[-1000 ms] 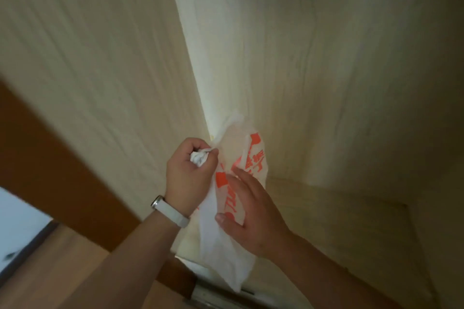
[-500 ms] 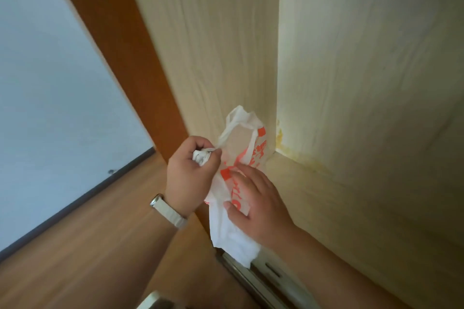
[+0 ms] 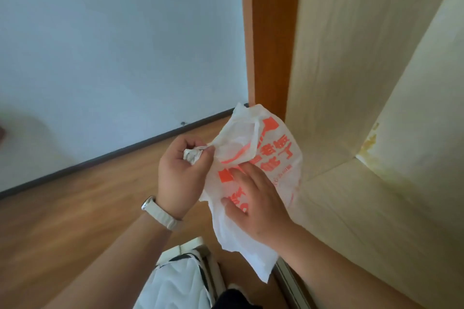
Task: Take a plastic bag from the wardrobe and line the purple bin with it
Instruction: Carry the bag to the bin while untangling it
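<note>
A white plastic bag (image 3: pixel 273 148) with orange print hangs between my two hands, just outside the open wardrobe (image 3: pixel 376 133). My left hand (image 3: pixel 180 173) is fisted around a bunched corner of the bag; a pale watch strap sits on that wrist. My right hand (image 3: pixel 253 198) grips the bag's printed side, thumb on the near face and fingers spread. The bag's lower end dangles below my right wrist. The purple bin is not in view.
The wardrobe's pale wood interior fills the right side, with an orange-brown frame post (image 3: pixel 271 32) at its edge and a metal sliding track (image 3: pixel 291 283) at the floor. A blue-white wall (image 3: pixel 113 45) and wooden floor (image 3: pixel 62 221) lie to the left. White quilted fabric (image 3: pixel 175 283) sits below.
The view has swung left, from inside the wardrobe toward the wall and floor. Both hands kept their hold and the bag has come out of the wardrobe corner.
</note>
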The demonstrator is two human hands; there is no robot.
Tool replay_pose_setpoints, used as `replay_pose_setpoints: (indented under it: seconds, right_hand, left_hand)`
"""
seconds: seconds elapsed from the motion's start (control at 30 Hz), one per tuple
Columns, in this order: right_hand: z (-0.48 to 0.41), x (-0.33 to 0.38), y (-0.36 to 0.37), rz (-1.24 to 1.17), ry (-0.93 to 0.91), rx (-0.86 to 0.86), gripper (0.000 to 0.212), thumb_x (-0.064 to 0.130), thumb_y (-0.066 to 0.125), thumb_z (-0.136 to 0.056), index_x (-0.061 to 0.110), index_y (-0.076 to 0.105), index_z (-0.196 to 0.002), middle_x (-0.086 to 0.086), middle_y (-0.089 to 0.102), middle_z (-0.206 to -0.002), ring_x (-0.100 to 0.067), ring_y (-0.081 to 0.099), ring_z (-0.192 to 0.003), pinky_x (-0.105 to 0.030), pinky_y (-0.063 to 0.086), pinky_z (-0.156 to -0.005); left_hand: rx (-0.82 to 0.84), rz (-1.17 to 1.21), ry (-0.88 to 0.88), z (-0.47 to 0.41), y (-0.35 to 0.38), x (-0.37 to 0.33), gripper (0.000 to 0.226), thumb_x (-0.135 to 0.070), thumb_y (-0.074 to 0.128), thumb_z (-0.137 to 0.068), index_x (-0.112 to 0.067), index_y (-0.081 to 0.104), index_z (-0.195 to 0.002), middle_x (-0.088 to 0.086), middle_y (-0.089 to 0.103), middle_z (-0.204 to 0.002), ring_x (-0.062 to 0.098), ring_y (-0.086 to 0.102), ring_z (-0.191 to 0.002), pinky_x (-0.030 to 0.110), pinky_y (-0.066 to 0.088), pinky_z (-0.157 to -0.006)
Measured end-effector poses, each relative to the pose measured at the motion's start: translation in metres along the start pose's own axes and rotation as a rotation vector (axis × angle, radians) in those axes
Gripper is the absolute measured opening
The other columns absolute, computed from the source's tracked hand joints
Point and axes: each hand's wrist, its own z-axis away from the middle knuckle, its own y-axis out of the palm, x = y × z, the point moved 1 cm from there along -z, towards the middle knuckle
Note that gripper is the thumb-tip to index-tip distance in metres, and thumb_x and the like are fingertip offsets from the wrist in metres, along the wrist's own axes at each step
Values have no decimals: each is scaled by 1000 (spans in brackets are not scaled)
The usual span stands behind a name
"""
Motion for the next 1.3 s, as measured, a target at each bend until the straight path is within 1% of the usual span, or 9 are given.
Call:
replay_pose_setpoints:
  seconds: [0.1, 0.27, 0.43, 0.6, 0.73, 0.8, 0.93, 1.1, 1.3]
  right_hand:
    - [-19, 19, 34, -8, -44, 77, 52, 55, 50, -94, 30, 39, -138, 7, 41, -143, -11, 36, -133, -26, 27, -112]
    - [-60, 50, 79, -43, -131, 156, 49, 52, 53, -93, 31, 39, -134, 9, 46, -138, -8, 42, -125, -18, 27, -107]
    - [-108, 66, 122, -96, -194, 245, 48, 56, 47, -94, 34, 38, -135, 11, 46, -139, -8, 43, -127, -26, 36, -109]
    - [-161, 74, 165, -106, -285, 285, 50, 53, 46, -95, 29, 39, -139, 8, 44, -143, -9, 40, -132, -25, 31, -112]
    - [-194, 79, 191, -102, -346, 300, 54, 52, 44, -97, 26, 37, -144, 5, 39, -151, -12, 33, -140, -29, 27, -116]
    - [-205, 85, 197, -141, -352, 300, 53, 53, 42, -99, 27, 35, -145, 6, 36, -153, -9, 30, -142, -25, 23, -116]
    - [-224, 100, 209, -230, -398, 285, 52, 53, 43, -99, 29, 35, -145, 9, 39, -152, -8, 35, -139, -29, 32, -113]
    - [-246, 121, 234, -239, -455, 403, 61, 63, 42, -95, 33, 30, -146, 12, 38, -152, -7, 35, -139, -27, 27, -112]
    - [-280, 136, 274, -297, -517, 505, 63, 69, 32, -92, 39, 27, -147, 17, 36, -152, -6, 34, -140, -27, 23, -112]
  left_hand:
    - [-99, -4, -36, -9, -34, 18, 11, -24, 70, -78, -25, 59, -76, -16, 62, -70, 3, 55, -62, 19, 47, -56]
    - [-218, -48, -77, -37, -81, 49, 16, -10, 72, -83, -19, 60, -76, -15, 61, -69, 2, 54, -61, 18, 47, -56]
    - [-317, -68, -108, -72, -123, 78, 16, -11, 73, -83, -20, 61, -77, -16, 62, -72, 2, 55, -63, 16, 47, -56]
    - [-411, -76, -136, -112, -160, 101, 17, -10, 73, -83, -19, 61, -75, -14, 62, -69, 1, 55, -61, 15, 46, -55]
    - [-462, -89, -126, -139, -178, 114, 14, -9, 70, -83, -16, 61, -77, -5, 64, -73, 7, 57, -65, 21, 49, -57]
    - [-501, -99, -128, -147, -186, 117, 13, -8, 71, -83, -16, 61, -78, -6, 64, -73, 4, 57, -65, 19, 48, -59]
    - [-591, -119, -140, -160, -204, 121, 13, -12, 70, -82, -17, 60, -76, -10, 63, -72, 0, 56, -63, 15, 47, -58]
    - [-703, -161, -171, -170, -223, 128, 11, -10, 69, -82, -15, 60, -77, -4, 64, -74, 2, 57, -64, 15, 48, -56]
    - [-808, -218, -219, -186, -244, 147, 13, -13, 68, -84, -20, 59, -77, -4, 62, -74, 2, 56, -63, 14, 48, -53]
